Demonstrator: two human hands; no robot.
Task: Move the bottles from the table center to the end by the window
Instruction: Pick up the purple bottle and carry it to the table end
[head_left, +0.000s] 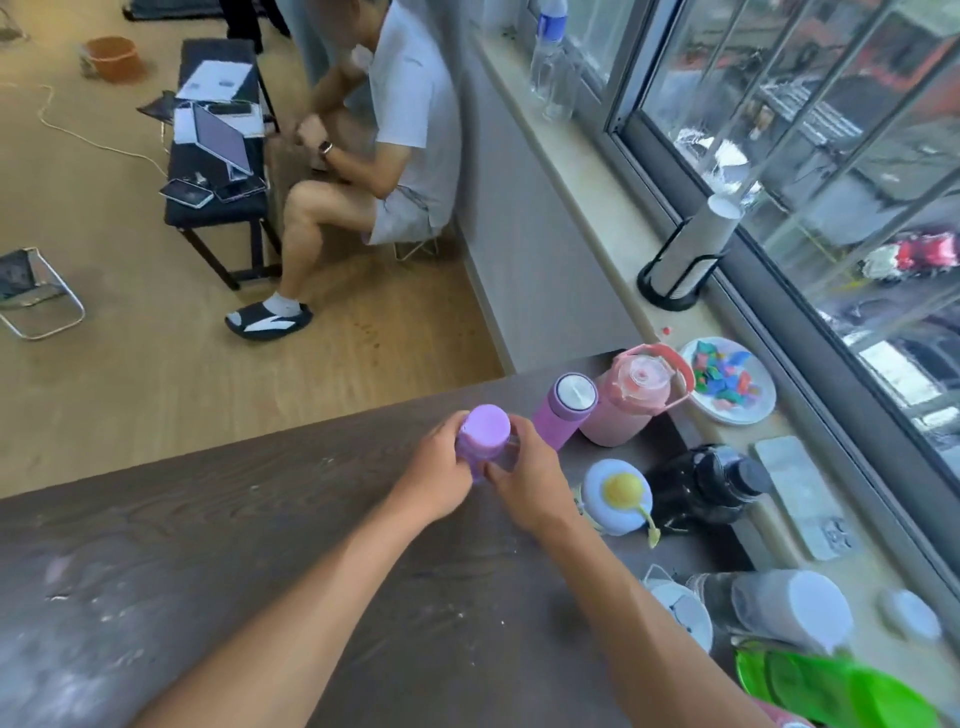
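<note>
Both hands, left hand (434, 467) and right hand (524, 475), have fingers wrapped around the upright purple bottle (483, 439) near the counter (208, 545) far edge; window-end bottles stand just right

A lilac-capped bottle (484, 435) stands upright near the far edge of the worktop (260, 545). Beside it, toward the window, stand a magenta bottle (565, 409) and a pink jug (631, 394), with an egg-lidded bottle (616, 496) and a black bottle (709, 483) nearer.
</note>
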